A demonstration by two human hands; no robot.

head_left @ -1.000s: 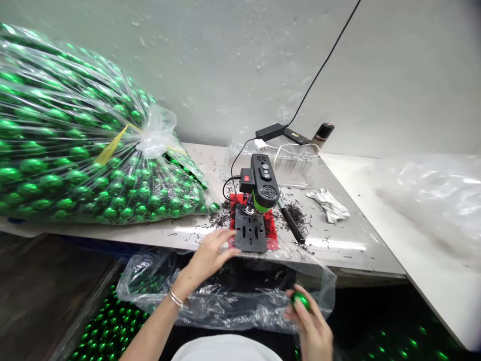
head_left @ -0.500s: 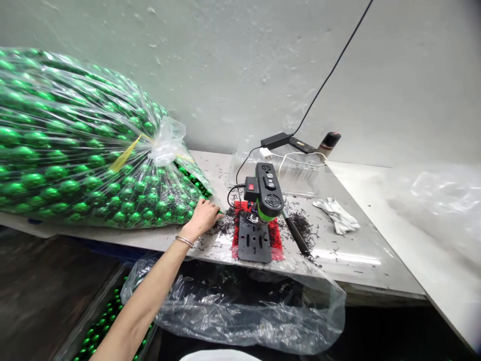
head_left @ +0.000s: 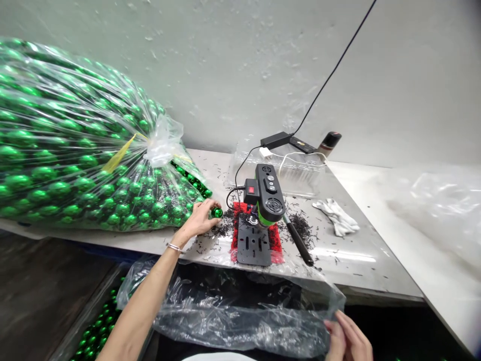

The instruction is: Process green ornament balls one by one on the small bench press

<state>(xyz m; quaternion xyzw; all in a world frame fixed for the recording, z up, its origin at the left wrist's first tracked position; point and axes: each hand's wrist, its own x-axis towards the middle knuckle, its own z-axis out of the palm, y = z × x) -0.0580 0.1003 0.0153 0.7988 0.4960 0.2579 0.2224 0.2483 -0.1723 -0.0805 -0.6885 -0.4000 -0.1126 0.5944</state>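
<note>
My left hand (head_left: 201, 218) is closed around a shiny green ball (head_left: 217, 212) just above the table, between the big bag and the machine. Part of the ball shows past the fingertips. At the lower right, my right hand (head_left: 347, 338) has its fingers drawn together against the edge of an open clear plastic bag (head_left: 240, 326); what they hold, if anything, is hidden. A small black-and-green machine (head_left: 269, 193) stands over a slotted black plate (head_left: 254, 245) on a red sheet (head_left: 277, 248). A short row of green balls (head_left: 191, 179) lies by the big bag's tied neck.
A large clear bag of green balls (head_left: 75, 150) fills the left of the table. Black bits (head_left: 300, 225) are scattered around the machine and its black handle (head_left: 299, 244). White gloves (head_left: 338, 218) lie to the right. A power adapter (head_left: 276, 140) and a spray can (head_left: 329, 143) sit behind.
A green ball now shows in my left hand, which has shifted slightly left. My right hand has come into view at the lower right, by the open bag's edge.
</note>
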